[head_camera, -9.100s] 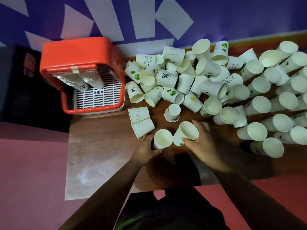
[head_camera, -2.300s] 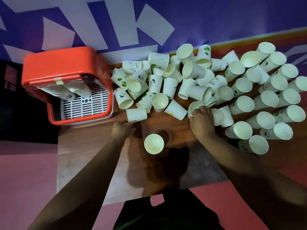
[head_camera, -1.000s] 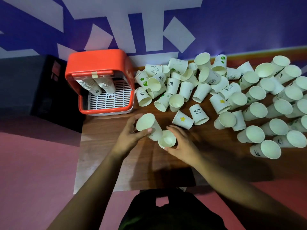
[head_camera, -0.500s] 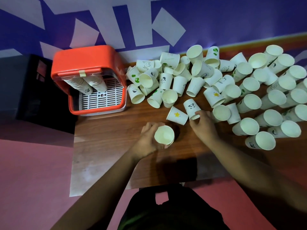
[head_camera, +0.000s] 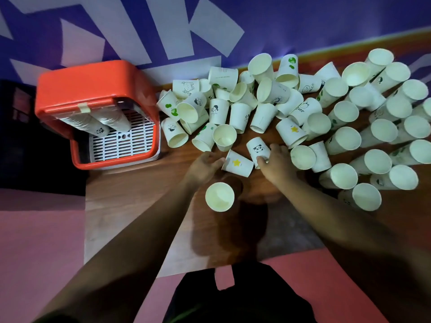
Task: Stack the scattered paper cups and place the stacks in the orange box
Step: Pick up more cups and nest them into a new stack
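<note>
Several white paper cups (head_camera: 263, 117) lie scattered across the wooden table (head_camera: 130, 206). A short stack of cups (head_camera: 219, 197) stands upright and free near the front, between my arms. My left hand (head_camera: 204, 166) reaches out with relaxed fingers, and its fingertips touch the base of a lying cup with a yellow star (head_camera: 238, 163). My right hand (head_camera: 277, 164) has thumb and fingers curled round the rim end of a panda-print cup (head_camera: 256, 148). The orange box (head_camera: 81, 89) lies on its side at the left, with two long cup stacks (head_camera: 100, 122) inside.
Upright cups (head_camera: 345, 178) crowd the table's right side, close to my right forearm. A white slatted grid (head_camera: 121, 141) lines the box. A dark crate (head_camera: 16, 136) sits left of the box. A purple and white wall runs behind.
My left hand has let go of the upright stack, which now stands on the table, and has moved forward to the star cup. My right hand has closed round the panda cup.
</note>
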A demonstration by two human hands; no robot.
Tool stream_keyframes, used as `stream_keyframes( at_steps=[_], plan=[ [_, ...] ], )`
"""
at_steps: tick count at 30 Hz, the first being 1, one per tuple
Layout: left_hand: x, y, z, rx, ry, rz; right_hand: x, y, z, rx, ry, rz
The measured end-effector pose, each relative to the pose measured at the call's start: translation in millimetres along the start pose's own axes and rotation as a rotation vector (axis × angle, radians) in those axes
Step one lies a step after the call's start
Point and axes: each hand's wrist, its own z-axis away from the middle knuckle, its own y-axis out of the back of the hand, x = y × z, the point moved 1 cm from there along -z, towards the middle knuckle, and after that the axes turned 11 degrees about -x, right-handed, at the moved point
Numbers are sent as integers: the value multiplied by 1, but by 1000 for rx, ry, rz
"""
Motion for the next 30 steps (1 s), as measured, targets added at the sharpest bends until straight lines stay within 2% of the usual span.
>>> stream_keyframes(
  at_steps=[3,6,15,18,22,30],
  plan=[
    [11,-9,-22,-104,70,230,-1,-6,-5,-10,-16,23],
    [1,-16,-43,-189,79,296,0,-12,-11,-47,-26,-44],
    [-8,-22,-44,-129,91,496,6,-19,-9,-144,-41,-307],
    [-1,-15,-30,-126,23,482,8,-11,-5,-118,-51,-359],
    [-3,8,-4,-88,-56,303,9,2,8,-83,-18,-398],
    [-10,50,43,85,-187,332,-27,30,56,-132,131,-509]
  ],
)
